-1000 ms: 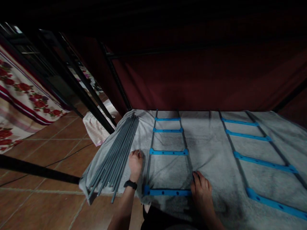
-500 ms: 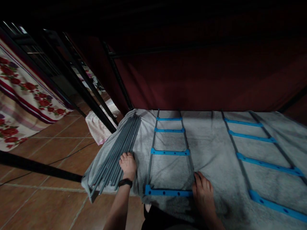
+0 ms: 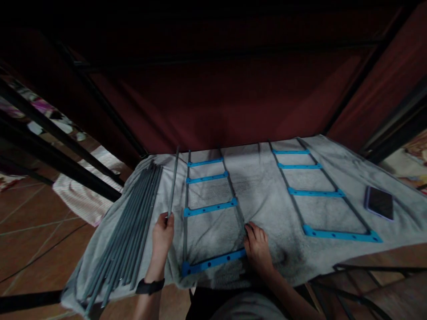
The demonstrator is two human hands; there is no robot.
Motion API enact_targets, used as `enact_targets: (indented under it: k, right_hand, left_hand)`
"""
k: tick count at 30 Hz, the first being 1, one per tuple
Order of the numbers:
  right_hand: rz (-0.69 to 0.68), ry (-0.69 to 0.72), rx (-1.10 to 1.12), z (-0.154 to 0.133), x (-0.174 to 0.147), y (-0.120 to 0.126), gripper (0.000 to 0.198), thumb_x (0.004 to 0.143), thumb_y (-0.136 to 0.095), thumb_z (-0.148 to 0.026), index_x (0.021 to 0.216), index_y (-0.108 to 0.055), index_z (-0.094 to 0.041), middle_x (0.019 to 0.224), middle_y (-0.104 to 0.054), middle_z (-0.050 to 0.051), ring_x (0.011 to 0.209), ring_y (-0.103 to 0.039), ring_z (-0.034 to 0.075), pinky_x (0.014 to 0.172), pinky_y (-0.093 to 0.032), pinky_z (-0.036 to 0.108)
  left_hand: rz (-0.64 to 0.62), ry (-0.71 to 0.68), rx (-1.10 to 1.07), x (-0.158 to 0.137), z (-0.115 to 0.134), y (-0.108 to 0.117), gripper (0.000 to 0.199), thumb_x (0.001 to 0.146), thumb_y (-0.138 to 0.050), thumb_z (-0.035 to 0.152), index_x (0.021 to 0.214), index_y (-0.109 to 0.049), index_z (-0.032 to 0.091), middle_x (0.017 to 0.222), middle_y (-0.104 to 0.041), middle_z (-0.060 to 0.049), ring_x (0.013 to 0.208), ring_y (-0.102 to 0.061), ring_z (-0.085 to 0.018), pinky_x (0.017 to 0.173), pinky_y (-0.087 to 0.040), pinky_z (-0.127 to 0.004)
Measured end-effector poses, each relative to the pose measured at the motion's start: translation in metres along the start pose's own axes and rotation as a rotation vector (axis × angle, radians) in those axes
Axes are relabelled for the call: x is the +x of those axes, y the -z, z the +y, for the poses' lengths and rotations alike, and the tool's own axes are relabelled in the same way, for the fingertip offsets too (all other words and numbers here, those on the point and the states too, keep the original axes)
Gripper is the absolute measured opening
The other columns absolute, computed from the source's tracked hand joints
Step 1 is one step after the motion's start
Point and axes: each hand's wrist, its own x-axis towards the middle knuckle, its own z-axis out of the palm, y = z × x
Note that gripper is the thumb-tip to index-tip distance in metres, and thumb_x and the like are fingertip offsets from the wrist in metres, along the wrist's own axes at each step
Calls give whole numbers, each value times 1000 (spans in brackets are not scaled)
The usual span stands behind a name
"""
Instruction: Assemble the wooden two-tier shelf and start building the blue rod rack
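Note:
My left hand (image 3: pixel 163 233), a dark band on its wrist, is closed around the lower end of a grey tube (image 3: pixel 174 183). The tube points away from me, between the bundle of grey tubes (image 3: pixel 133 226) and a ladder-like frame. That frame has grey side tubes and blue crossbars; its nearest blue crossbar (image 3: pixel 213 261) lies close to my body. My right hand (image 3: pixel 257 244) has its fingers curled over the frame's near right corner, where a side tube meets this crossbar. The corner joint is hidden under the fingers.
A grey cloth (image 3: pixel 276 213) covers the surface. A second ladder-like frame (image 3: pixel 340 234) lies to the right, with a phone (image 3: pixel 379 203) beyond it. A dark red panel (image 3: pixel 227 102) stands behind. Black metal bars (image 3: pixel 83 175) run along the left side.
My left hand has lifted off the bundle with one grey tube and moved it beside the frame. My right hand stays at the frame's corner. The view has turned right, revealing the phone.

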Motion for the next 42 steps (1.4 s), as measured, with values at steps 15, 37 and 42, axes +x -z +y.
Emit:
enact_targets:
  k: [15,37,42]
  right_hand:
    - [-22,-702,1392,-54,79,54,33,78,-78,-50,98,-72,-25,102,-74,3,102,-68,21,94,-53,35]
    - [343,-706,1584,-14,137,129,26,78,-74,-33,73,-52,-20,51,-32,-12,40,-22,4,35,-18,17]
    - [356,-625,1531,-11,149,141,22,77,-72,-34,75,-55,-21,50,-31,-12,38,-21,4,33,-17,18]
  left_hand:
    - [-632,-442,-297,-132,117,-102,35,92,-53,23,124,-68,22,123,-72,-11,114,-67,-23,103,-50,-37]
    - [-303,136,102,-12,-23,-45,35,79,-62,21,114,-64,14,74,-67,-1,71,-65,-19,66,-44,-28]
    - [-313,344,-495,-8,-6,-36,46,70,-70,20,114,-57,17,62,-57,7,51,-53,-11,54,-41,-23]
